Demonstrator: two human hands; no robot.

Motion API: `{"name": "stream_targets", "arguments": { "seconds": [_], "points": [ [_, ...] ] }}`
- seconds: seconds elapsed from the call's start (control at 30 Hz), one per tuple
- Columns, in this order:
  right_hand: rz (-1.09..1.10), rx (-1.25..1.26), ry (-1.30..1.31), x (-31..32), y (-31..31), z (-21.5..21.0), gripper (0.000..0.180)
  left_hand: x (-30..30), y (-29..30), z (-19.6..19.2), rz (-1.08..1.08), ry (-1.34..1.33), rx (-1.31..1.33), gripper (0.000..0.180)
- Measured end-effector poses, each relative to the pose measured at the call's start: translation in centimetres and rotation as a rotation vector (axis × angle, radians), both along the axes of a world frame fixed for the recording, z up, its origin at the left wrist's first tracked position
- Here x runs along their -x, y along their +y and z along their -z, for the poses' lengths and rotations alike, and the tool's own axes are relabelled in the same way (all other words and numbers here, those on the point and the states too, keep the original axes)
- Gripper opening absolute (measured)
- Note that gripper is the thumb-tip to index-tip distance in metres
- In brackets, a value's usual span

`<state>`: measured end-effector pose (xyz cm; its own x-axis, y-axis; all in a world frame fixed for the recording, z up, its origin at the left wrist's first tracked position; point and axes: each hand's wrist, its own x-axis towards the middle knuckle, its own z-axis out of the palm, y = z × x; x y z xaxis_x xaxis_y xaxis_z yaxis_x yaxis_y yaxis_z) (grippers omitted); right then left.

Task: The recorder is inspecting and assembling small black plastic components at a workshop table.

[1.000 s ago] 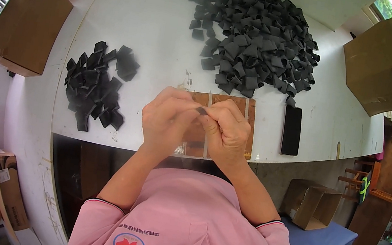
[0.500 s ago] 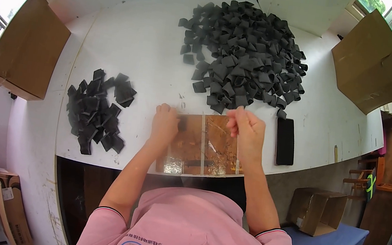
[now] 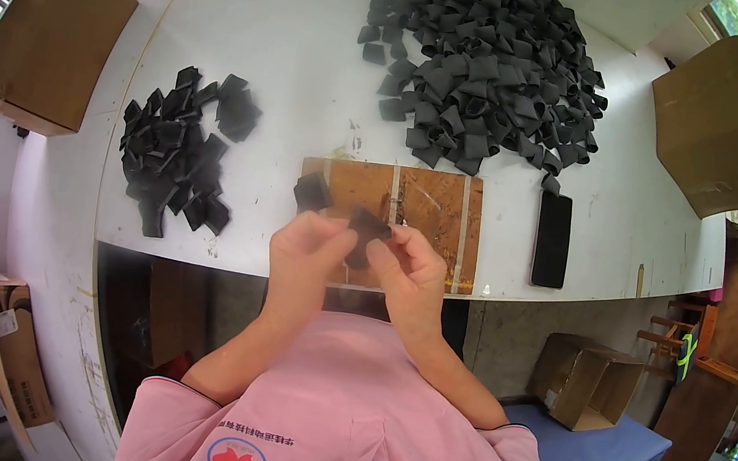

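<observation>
Between my left hand (image 3: 306, 245) and my right hand (image 3: 409, 269) is a small black fabric piece (image 3: 369, 227), pinched from both sides by thumbs and fingers. It hangs over a brown board (image 3: 437, 201) crossed by pale tape strips, at the table's near edge. Another black fabric piece (image 3: 311, 192) lies at the board's left side, just beyond my left hand. A big heap of black fabric loops (image 3: 494, 78) spreads across the far middle of the table. Over on the left is a smaller pile of flatter black pieces (image 3: 170, 155). Slight blur hides the held piece's details.
To the right of the board a black phone (image 3: 551, 242) lies on the white table (image 3: 289, 59). Cardboard boxes stand at the left (image 3: 57, 36) and right (image 3: 727, 130). Below the table's right side, an open carton (image 3: 589, 379) rests on a blue cover (image 3: 591, 460).
My hands have come together from the board's two far corners and now hold a black piece between them. The whole view has shifted, with the table contents higher in the picture.
</observation>
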<state>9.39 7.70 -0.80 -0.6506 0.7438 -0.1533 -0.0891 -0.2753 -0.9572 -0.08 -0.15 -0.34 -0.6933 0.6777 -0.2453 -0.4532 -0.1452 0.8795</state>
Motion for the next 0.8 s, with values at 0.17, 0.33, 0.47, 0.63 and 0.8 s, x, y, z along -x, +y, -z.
{"name": "stream_targets", "arguments": {
  "seconds": [0.17, 0.33, 0.47, 0.63, 0.8],
  "points": [
    [-0.028, 0.142, 0.108, -0.3, 0.7, -1.1, 0.013, -0.6, 0.2, -1.2, 0.065, -0.108, -0.083, 0.008],
    [0.038, -0.003, 0.071, -0.8, 1.1, -0.9, 0.016, -1.6, 1.6, -2.6, 0.061, -0.087, -0.161, 0.016],
    [-0.121, 0.274, 0.228, -1.7, 2.6, -2.2, 0.017, -0.1, 1.0, -2.7, 0.249, -0.243, -0.237, 0.016],
    [-0.12, 0.163, 0.157, -2.0, 3.0, -1.8, 0.018, 0.4, 1.3, -2.1, 0.398, -0.229, -0.088, 0.007],
    [-0.131, 0.225, 0.142, -2.1, 3.0, -1.8, 0.019, 0.5, 1.3, -1.8, 0.388, -0.176, -0.022, 0.003]
  ]
}}
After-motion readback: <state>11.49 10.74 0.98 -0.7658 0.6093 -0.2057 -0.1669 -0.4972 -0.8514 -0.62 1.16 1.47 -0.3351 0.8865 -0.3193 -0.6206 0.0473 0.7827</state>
